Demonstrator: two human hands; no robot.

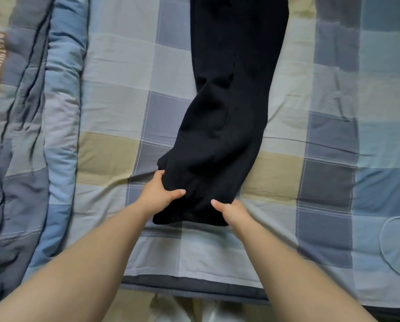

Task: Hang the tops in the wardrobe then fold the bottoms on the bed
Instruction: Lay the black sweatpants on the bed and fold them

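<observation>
Head view looks down on a bed covered in a checked sheet of blue, grey and tan squares, with 2 bare forearms reaching in from the lower edge. Black trousers lie lengthwise along the middle of the bed, running from the top edge of the picture down to the near part of the mattress, where the cloth bunches and folds over itself. Left hand has its grip closed on the near left edge of the trousers: the thumb lies on top of the fabric and the fingers are tucked under it, out of sight. Right hand grips the near right corner in the same way, thumb on top, fingers hidden beneath the cloth. Both hands sit close together at the near end of the garment, which is slightly lifted and rumpled between them. A rolled quilt in blue and grey checks lies along the left side of the bed, well apart from the trousers, with a strip of lettering too blurred to read along its outer side. At the lower right of the sheet a stitched round outline shows.
</observation>
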